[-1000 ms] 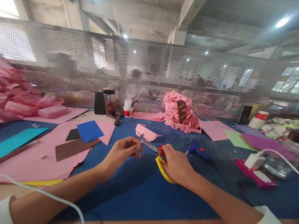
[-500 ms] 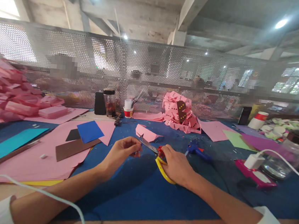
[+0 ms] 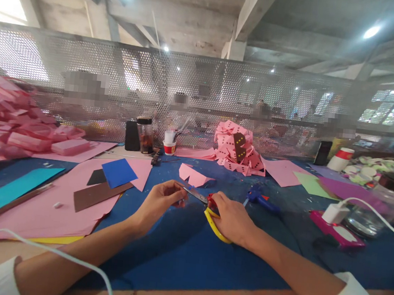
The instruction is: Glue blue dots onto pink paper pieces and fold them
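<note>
Two hands: both are held over the blue felt-covered table [image 3: 179, 253], close together near its middle.
Right hand [image 3: 233, 219]: it is closed through the yellow loop handles of a pair of steel-bladed scissors [image 3: 208, 205], with the fingers curled firmly round them.
Blades: they are pointed leftward from that grip toward the other hand; whether they are parted or shut cannot be told, as the tips are too small to read.
Left hand [image 3: 159, 202]: its fingertips are pinched tight on a tiny scrap [image 3: 180, 203], reddish at the edge, whose material cannot be made out.
Scrap position: it is held just at the blade tips, above the felt, not resting on it.
Beyond the grip: a folded pink paper piece [image 3: 194, 175] is seen, and a blue glue gun [image 3: 260, 198] lies farther right of the scissor hand.
Left of the pinch: pink card sheets [image 3: 46, 207] are spread, topped by a blue square [image 3: 119, 172] and a brown strip [image 3: 98, 194].
Risk, fingers: the pinching fingertips are judged very near the cutting edge, so a nick could be caused by a hurried snip.
Risk, scrap: so small a piece could be dropped or cut crooked if the pinch is loosened, and it would be lost easily among the litter on the felt.
</note>
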The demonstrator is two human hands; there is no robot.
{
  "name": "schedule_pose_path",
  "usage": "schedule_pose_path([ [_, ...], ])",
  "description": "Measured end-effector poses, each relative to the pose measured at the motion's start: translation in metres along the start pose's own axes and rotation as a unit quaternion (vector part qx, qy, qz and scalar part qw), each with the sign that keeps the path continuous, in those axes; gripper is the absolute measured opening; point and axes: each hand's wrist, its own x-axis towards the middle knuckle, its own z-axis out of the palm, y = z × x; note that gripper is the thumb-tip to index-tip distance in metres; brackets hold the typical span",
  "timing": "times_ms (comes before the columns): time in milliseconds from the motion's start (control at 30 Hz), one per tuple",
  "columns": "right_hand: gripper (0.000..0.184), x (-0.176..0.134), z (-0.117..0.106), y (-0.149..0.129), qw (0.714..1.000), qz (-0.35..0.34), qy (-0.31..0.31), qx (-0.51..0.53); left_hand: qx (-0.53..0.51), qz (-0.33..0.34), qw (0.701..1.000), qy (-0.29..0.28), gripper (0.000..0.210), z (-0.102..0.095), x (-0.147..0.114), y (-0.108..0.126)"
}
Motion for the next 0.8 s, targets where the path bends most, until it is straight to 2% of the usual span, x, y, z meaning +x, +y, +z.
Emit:
schedule_pose_path([
  [533, 0.022, -0.0012, -0.0066, -0.0031, 0.999, 0.018, -0.023, 0.018, 0.013, -0.008, 1.0, 0.006, 0.017, 0.0022, -0.0008, 0.0033],
  [800, 0.023, -0.0003, -0.0031, -0.0019, 1.0, 0.01, -0.007, 0.013, 0.011, -0.004, 1.0, -0.002, 0.017, 0.0016, -0.0007, 0.0025],
])
